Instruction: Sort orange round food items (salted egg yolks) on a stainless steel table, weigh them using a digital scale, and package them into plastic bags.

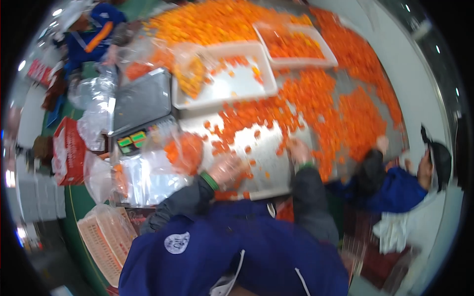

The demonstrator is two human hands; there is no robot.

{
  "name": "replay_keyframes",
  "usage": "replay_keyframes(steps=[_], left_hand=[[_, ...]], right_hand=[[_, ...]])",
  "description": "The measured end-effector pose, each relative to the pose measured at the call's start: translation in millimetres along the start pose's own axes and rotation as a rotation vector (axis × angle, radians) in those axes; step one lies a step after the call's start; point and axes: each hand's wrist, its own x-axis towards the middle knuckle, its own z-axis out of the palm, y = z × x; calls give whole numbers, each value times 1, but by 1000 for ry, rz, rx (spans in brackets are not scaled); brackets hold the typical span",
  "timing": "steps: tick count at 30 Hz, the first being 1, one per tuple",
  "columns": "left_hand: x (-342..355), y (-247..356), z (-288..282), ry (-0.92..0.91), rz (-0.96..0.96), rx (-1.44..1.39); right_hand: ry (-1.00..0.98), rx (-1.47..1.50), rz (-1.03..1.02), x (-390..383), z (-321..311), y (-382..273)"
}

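My left hand lies low over the near part of the steel tabletop, its blurred fingers apart and reaching right toward a few small orange pieces. My right hand is at the edge of a heap of orange pieces; its fingers point down among them and are smeared, so their grip does not show. Both cuffs have green bands. Left of my left hand sits a clear bag of orange pieces. The exact kind of the pieces is too blurred to tell.
A dark weighing scale stands left of a white tray holding a bag of yellow-orange pieces. A second white tray lies beyond. At right, another person's hand reaches toward the heap. A pink crate stands lower left.
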Motion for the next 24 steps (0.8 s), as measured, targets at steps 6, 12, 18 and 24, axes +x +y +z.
replay_keyframes(steps=[6,12,18,24], left_hand=[[5,-4,-22,-179,-539,-446],[60,-16,0,-138,-570,-713],[124,-40,42,-160,-606,-675],[175,-21,105,-77,-39,64]], right_hand=[[139,504,143,0,-30,34],[169,184,-99,-9,-3,5],[72,-187,13,-4,14,-25],[-51,630,254,3,-14,17]])
